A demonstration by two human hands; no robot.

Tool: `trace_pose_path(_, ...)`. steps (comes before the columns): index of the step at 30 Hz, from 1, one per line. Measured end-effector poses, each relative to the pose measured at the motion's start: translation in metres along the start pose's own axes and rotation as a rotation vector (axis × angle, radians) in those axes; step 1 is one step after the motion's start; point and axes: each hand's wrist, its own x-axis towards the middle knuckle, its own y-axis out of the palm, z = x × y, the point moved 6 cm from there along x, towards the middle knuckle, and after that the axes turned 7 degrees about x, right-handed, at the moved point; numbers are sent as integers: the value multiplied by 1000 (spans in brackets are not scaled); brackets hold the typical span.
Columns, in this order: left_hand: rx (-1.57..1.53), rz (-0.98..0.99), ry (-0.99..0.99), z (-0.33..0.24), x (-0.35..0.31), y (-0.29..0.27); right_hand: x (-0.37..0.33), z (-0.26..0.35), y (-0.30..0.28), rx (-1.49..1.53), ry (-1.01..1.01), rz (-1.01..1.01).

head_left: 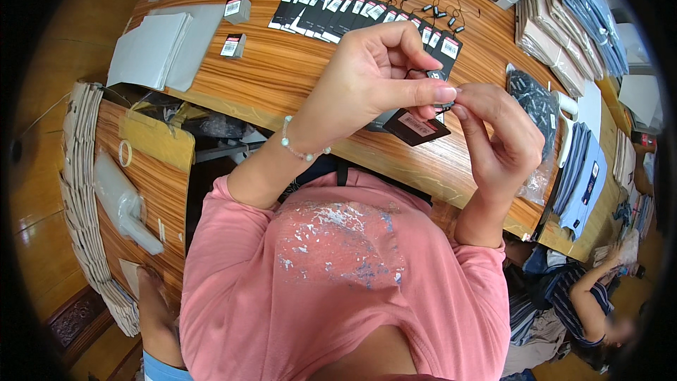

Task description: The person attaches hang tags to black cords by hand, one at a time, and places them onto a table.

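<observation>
Above the table's near edge my two hands meet, both closed in a pinch. Between the thumb and fingers of my left hand (381, 70) is a small black seal (435, 75) on a dark cord. My right hand (504, 130) pinches close against the left thumb, on the cord by the seal; the exact grip is partly hidden by the fingertips. Below the fingers hangs a black hang tag (417, 128) with a pale sticker, tilted. Behind my hands lies an overlapping row of black hang tags (331, 14), their cords and small seals pointing away from me.
Two small sticker stacks (238, 9) and white sheets (149, 49) lie to the left. At right are a plastic bag of black seals (529, 95), folded blue garments (582, 176) and paper-wrapped stacks (557, 35). A co-worker's arm (589, 300) shows at lower right, another person's leg (156, 317) at lower left.
</observation>
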Motion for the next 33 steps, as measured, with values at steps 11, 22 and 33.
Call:
trace_pose_path(11,-12,-4,-28,-1,0,1,-3,1,2,-38,-31,-57)
trace_pose_path(22,3,-42,2,5,2,-3,-7,-3,6,-84,-59,-103)
trace_pose_path(33,680,-32,311,-13,21,0,-8,-61,11,397,450,27)
